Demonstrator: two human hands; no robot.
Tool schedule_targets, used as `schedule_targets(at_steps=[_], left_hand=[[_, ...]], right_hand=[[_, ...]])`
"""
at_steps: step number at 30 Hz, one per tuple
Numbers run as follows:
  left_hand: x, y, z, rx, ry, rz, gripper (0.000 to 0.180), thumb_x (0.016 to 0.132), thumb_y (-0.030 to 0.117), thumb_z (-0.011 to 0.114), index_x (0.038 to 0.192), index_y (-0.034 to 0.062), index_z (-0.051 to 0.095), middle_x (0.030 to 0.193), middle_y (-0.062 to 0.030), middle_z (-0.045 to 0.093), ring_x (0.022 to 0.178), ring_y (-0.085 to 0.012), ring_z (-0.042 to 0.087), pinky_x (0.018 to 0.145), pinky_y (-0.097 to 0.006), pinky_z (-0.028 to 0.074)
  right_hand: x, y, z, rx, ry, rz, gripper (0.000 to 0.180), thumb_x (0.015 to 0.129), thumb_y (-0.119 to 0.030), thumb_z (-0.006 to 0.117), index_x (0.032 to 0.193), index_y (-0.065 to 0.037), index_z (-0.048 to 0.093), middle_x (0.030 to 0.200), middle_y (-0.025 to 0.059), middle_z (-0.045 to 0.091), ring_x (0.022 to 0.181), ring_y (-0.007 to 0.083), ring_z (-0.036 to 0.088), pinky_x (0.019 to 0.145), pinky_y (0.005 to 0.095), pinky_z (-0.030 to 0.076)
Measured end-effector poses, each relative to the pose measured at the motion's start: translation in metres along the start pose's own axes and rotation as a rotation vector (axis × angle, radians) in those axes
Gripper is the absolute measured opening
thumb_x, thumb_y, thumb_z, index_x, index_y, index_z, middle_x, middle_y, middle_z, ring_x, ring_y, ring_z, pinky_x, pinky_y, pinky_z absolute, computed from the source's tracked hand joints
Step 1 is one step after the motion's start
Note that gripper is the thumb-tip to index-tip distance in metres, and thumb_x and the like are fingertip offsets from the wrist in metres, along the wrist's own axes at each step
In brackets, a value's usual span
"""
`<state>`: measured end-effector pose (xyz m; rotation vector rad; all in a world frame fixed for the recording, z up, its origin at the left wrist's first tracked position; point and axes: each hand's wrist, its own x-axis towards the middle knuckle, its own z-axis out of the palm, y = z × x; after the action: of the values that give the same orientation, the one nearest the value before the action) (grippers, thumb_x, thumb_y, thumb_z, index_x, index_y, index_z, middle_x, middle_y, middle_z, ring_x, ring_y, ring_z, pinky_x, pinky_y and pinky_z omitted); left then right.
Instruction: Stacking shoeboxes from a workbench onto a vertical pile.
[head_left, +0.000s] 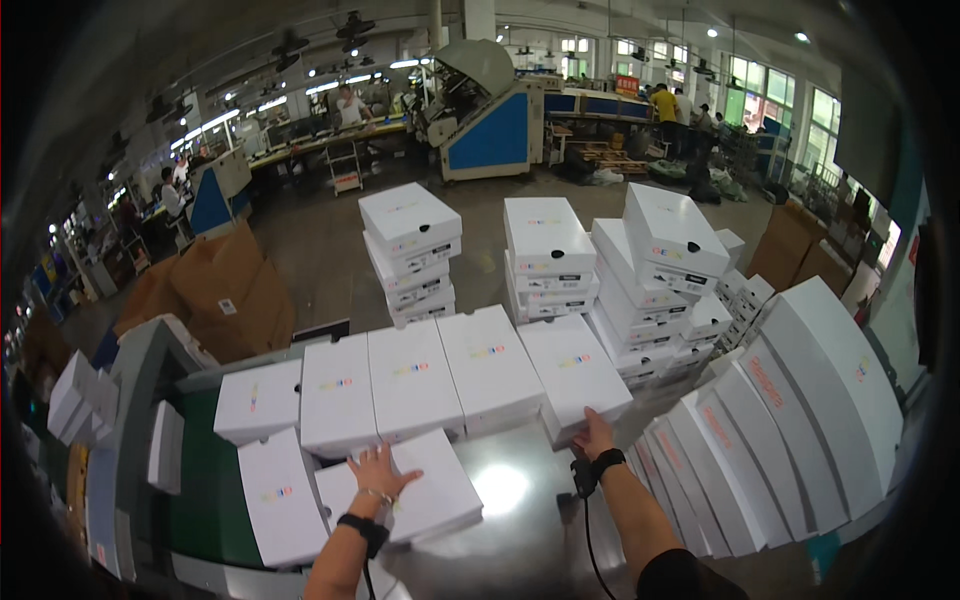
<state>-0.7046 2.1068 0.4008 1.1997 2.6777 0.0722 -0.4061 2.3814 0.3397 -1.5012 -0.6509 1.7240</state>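
Note:
My left hand (375, 474) lies with its fingers spread on the lid of a white shoebox (435, 490) at the near side of the metal table. At the near right corner of another white shoebox (575, 365), my right hand (596, 434) grips the edge, its fingertips partly hidden by the box. That box sits at the right end of a row of white shoeboxes (415, 375). Left of my left hand, one more shoebox (280, 495) lies at an angle. Dark bands with cables circle both wrists.
A shiny metal tabletop (520, 530) spreads between my forearms, and a green conveyor belt (205, 510) runs at the left. Tall stacks of shoeboxes (410, 245) stand beyond the table. Large white box lids (810, 400) lean in a row at the right. Brown cartons (235, 290) stand far left.

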Motion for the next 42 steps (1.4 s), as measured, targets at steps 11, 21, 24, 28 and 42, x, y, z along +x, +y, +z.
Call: schedule_targets(at_steps=[11, 21, 24, 28, 42], left_hand=[[0.067, -0.011, -0.024, -0.114, -0.535, 0.067, 0.091, 0.054, 0.072, 0.053, 0.108, -0.0007, 0.050, 0.059, -0.0081, 0.060, 0.068, -0.0195, 0.061, 0.067, -0.030, 0.046], [0.040, -0.027, 0.007, -0.430, -0.360, -0.053, 0.069, 0.061, 0.065, 0.056, 0.072, -0.0034, 0.055, 0.048, -0.0080, 0.054, 0.041, -0.0179, 0.055, 0.043, -0.029, 0.044], [0.012, -0.019, 0.011, -0.534, -0.303, -0.143, 0.066, 0.062, 0.063, 0.058, 0.068, -0.0028, 0.054, 0.049, -0.0092, 0.054, 0.041, -0.0167, 0.054, 0.040, -0.027, 0.043], [-0.031, 0.000, 0.014, -0.359, -0.108, -0.206, 0.075, 0.066, 0.055, 0.059, 0.102, -0.0092, 0.045, 0.067, -0.0169, 0.060, 0.066, -0.0287, 0.061, 0.061, -0.035, 0.048], [-0.226, 0.094, 0.071, -0.316, -0.540, 0.342, 0.079, 0.063, 0.068, 0.048, 0.093, -0.0043, 0.059, 0.086, -0.0233, 0.059, 0.086, -0.0323, 0.056, 0.077, -0.034, 0.042]], right_hand=[[-0.109, 0.107, -0.013, 0.508, -0.062, -0.152, 0.035, 0.079, -0.023, 0.055, 0.108, -0.010, 0.042, 0.100, 0.0045, 0.047, 0.091, 0.0166, 0.048, 0.074, 0.0314, 0.044], [-0.258, 0.140, -0.255, 0.151, -0.156, -0.012, 0.048, 0.073, -0.020, 0.060, 0.113, -0.003, 0.040, 0.103, 0.0086, 0.050, 0.094, 0.0192, 0.049, 0.081, 0.0318, 0.041], [-0.267, 0.128, -0.329, -0.196, -0.206, 0.048, 0.046, 0.073, -0.022, 0.061, 0.111, 0.000, 0.045, 0.101, 0.0085, 0.053, 0.092, 0.0181, 0.051, 0.080, 0.0301, 0.041], [-0.271, 0.091, -0.345, -0.448, -0.395, 0.123, 0.050, 0.075, -0.025, 0.060, 0.114, 0.001, 0.044, 0.104, 0.0099, 0.053, 0.093, 0.0185, 0.051, 0.081, 0.0303, 0.040], [-0.256, 0.112, -0.290, -0.818, 0.121, -0.772, 0.067, 0.071, -0.032, 0.064, 0.116, 0.007, 0.036, 0.111, 0.0202, 0.046, 0.105, 0.0239, 0.043, 0.087, 0.0333, 0.037]])
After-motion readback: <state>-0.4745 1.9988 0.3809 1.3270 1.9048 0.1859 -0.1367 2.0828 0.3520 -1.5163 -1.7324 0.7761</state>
